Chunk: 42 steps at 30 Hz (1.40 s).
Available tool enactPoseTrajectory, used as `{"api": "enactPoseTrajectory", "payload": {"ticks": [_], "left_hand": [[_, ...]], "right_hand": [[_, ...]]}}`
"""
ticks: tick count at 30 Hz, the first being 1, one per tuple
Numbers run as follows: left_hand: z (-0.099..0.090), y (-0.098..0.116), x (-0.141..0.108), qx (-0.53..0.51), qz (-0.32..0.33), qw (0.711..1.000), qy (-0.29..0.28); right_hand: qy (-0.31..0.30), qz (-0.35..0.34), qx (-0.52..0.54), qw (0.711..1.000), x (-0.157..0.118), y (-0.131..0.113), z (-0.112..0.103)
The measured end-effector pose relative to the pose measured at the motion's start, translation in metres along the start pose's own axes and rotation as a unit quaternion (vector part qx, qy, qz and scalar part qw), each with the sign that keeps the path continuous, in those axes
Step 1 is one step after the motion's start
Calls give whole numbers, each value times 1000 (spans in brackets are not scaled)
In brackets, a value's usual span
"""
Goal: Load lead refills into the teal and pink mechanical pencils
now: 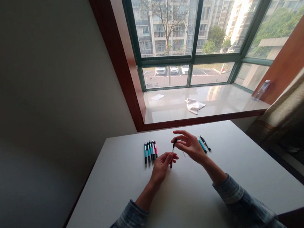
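My left hand (162,165) is closed around a red pen barrel (171,162), its dark tip pointing down just above the white table. Above it, my right hand (190,146) pinches the pen's black top part (175,142) between thumb and fingers. A thin refill shows between the two parts, which stand apart in line. To the left of my left hand lies a row of several pens (149,153), most blue and one red, all with black grips. Right of my right hand are a blue pen barrel (202,145) and a black pen part (205,143).
A thin, pale stick-like piece (184,154) lies on the white table (191,204) under my right hand. Beyond the table's far edge, the window sill (165,111) holds a crumpled cloth (194,106), a sheet of paper (157,97) and a clear bottle (261,90). A curtain (291,91) hangs at the right.
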<state>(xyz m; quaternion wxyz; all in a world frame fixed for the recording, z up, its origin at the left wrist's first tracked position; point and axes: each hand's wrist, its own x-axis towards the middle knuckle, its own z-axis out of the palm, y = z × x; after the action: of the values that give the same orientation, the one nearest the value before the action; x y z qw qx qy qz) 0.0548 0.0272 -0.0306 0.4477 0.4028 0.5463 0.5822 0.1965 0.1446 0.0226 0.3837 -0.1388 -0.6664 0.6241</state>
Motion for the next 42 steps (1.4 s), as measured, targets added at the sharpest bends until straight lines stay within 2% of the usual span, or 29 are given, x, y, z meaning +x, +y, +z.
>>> {"api": "enactPoseTrajectory", "payload": {"ticks": [2, 5, 7, 9, 12, 15, 18, 20, 29, 38, 40, 42], "left_hand": [[-1, -3, 0, 1, 1, 1000, 2], [-3, -8, 1, -7, 2, 1000, 6], [-4, -10, 2, -16, 1, 1000, 10], [-5, -10, 2, -27, 0, 999, 20], [-3, -7, 2, -37, -2, 999, 32], [-1, -5, 1, -40, -3, 999, 37], [2, -4, 0, -42, -2, 998, 44], [3, -3, -2, -40, -3, 998, 45], [6, 4, -5, -35, -6, 998, 44], [4, 2, -5, -47, -9, 998, 46], [3, 3, -5, -54, -12, 997, 47], [2, 3, -3, -65, -13, 996, 53]], "right_hand": [[4, -13, -1, 1000, 6, -11, -4], [45, -42, -9, 998, 14, -19, -13], [69, -50, -50, 995, 18, -15, -20], [79, -33, -141, 986, 19, -4, -23], [75, -2, -317, 945, 16, 16, -22], [37, 22, -452, 891, 13, 33, -17], [-3, 63, -534, 843, 14, 43, -12], [-15, 78, -553, 829, 16, 47, -11], [-34, 87, -560, 823, 18, 57, -9], [-19, 73, -541, 838, 15, 52, -12], [5, 59, -507, 860, 13, 46, -12], [23, 49, -425, 904, 10, 40, -10]]}}
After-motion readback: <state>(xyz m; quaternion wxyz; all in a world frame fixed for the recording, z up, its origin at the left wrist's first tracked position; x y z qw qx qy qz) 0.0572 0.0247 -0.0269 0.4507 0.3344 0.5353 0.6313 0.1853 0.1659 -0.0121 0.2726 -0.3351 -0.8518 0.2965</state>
